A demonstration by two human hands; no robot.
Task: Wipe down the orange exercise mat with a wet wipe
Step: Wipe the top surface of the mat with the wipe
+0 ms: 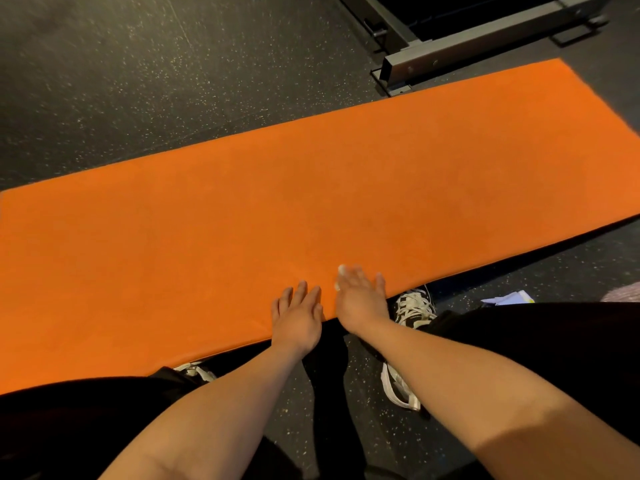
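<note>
At the near long edge, fingers of 2 hands lie straight: left hand flat on the orange exercise mat, right hand blurred just beside it, white at its fingertips, possibly the wet wipe. Mat runs lengthwise left-right, mostly beyond the fingers.

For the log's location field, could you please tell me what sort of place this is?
Most likely a gym: speckled black rubber floor, an orange exercise mat laid on it, a metal equipment frame beyond the mat.
</note>
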